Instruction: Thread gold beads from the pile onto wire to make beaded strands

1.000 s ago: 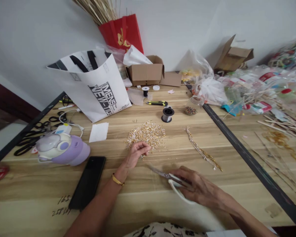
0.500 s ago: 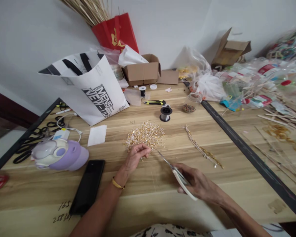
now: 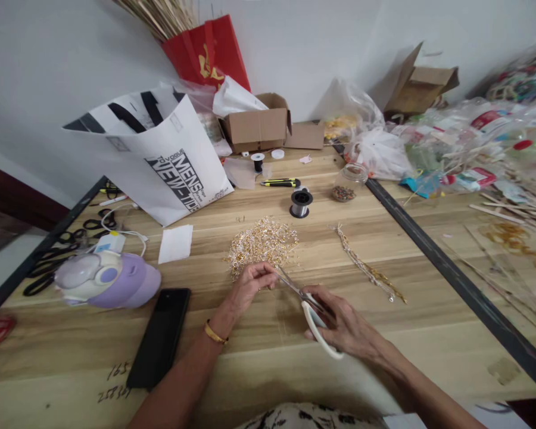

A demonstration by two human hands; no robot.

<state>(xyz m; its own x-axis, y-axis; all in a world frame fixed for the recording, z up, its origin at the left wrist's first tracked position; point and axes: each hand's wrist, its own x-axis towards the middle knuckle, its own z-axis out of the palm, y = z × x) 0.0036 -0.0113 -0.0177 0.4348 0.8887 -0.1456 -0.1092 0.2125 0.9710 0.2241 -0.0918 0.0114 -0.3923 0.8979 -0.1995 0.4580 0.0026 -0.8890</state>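
Observation:
My left hand point(image 3: 254, 282) is closed in a pinch at the front edge of a pile of small gold and silver links point(image 3: 265, 238). What its fingertips hold is too small to make out. My right hand point(image 3: 335, 319) grips white-handled needle-nose pliers point(image 3: 315, 328), their thin metal tips pointing left and reaching the left fingertips. To the right of the pile lies a linked gold and silver chain point(image 3: 361, 262), stretched out on the wooden table point(image 3: 268, 369).
Behind the pile are a wire spool point(image 3: 300, 204), a yellow-black utility knife point(image 3: 280, 183) and a jar of beads point(image 3: 346, 187). A phone point(image 3: 161, 336), purple-white bottle point(image 3: 109, 279) and white bag point(image 3: 161, 161) stand or lie left. Plastic bottles point(image 3: 473, 161) crowd the right.
My right hand has moved left with the pliers, bringing their tips to the left fingertips. The left hand keeps its pinch and has shifted slightly right.

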